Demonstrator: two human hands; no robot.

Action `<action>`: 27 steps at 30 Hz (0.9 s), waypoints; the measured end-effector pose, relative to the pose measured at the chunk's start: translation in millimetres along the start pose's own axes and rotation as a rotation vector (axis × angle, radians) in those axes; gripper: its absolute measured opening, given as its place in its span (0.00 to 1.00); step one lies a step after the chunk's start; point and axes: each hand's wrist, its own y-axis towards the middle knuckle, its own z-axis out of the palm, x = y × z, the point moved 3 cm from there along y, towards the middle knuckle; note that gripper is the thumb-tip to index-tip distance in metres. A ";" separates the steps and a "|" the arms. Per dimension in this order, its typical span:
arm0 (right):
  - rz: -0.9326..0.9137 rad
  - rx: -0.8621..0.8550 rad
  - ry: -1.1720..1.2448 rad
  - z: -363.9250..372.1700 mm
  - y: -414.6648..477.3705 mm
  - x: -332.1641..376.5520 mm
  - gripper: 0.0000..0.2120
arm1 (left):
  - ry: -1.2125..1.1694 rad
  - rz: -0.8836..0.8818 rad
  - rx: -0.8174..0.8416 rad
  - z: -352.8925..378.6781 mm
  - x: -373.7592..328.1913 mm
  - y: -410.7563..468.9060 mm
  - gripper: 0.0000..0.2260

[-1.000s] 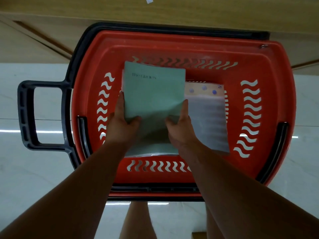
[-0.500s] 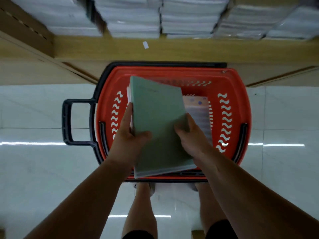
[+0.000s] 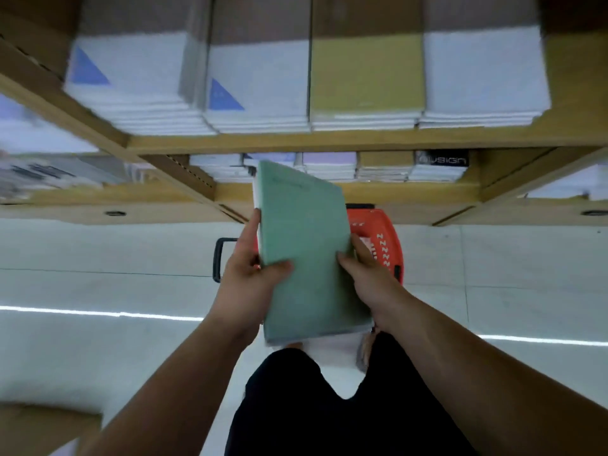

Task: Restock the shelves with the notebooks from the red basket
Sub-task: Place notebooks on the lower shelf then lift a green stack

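Observation:
A stack of green-covered notebooks (image 3: 304, 248) is held up in front of me, tilted, above the red basket (image 3: 385, 238). My left hand (image 3: 250, 268) grips the stack's left edge with the thumb on the cover. On the right edge sits my right hand (image 3: 365, 268), also gripping the stack. The basket stands on the floor below the shelves, mostly hidden behind the stack; only its right side and black handle (image 3: 218, 258) show. What lies inside the basket is barely visible.
A wooden shelf (image 3: 329, 143) at the top carries white (image 3: 260, 83), tan (image 3: 365, 74) and white (image 3: 480, 74) notebook stacks. A lower shelf (image 3: 394, 189) holds more stacks. The floor (image 3: 98, 324) is pale glossy tile. My legs in dark shorts (image 3: 329, 406) are below.
Both hands have lifted the green notebook stack out of the basket and upward. My view has risen, so the basket looks smaller and the shelves have come into view.

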 end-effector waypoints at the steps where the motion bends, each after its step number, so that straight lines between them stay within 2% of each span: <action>1: -0.020 0.023 0.008 -3.1 -10.4 12.5 0.26 | -0.008 0.027 0.009 5.9 -16.7 -11.6 0.36; 3: -0.056 0.088 0.032 -9.0 -27.8 31.9 0.25 | -0.032 0.058 0.007 15.5 -42.8 -32.2 0.37; 7: -0.086 0.174 0.103 -25.8 -50.9 64.8 0.31 | -0.098 0.122 -0.046 27.9 -79.8 -59.7 0.36; 12: -0.103 0.262 0.232 -36.7 -64.3 89.4 0.28 | -0.214 0.098 -0.033 27.4 -108.8 -67.2 0.36; 18: -0.240 0.167 0.208 -17.8 -63.3 121.4 0.31 | -0.219 0.055 0.011 -6.2 -131.9 -35.7 0.34; 24: -0.361 0.035 0.171 26.4 -53.1 151.1 0.37 | -0.141 0.014 0.111 -52.1 -151.0 19.7 0.33; 27: -0.389 -0.057 0.202 48.3 -43.9 162.4 0.36 | -0.096 0.002 0.184 -65.1 -162.7 48.3 0.33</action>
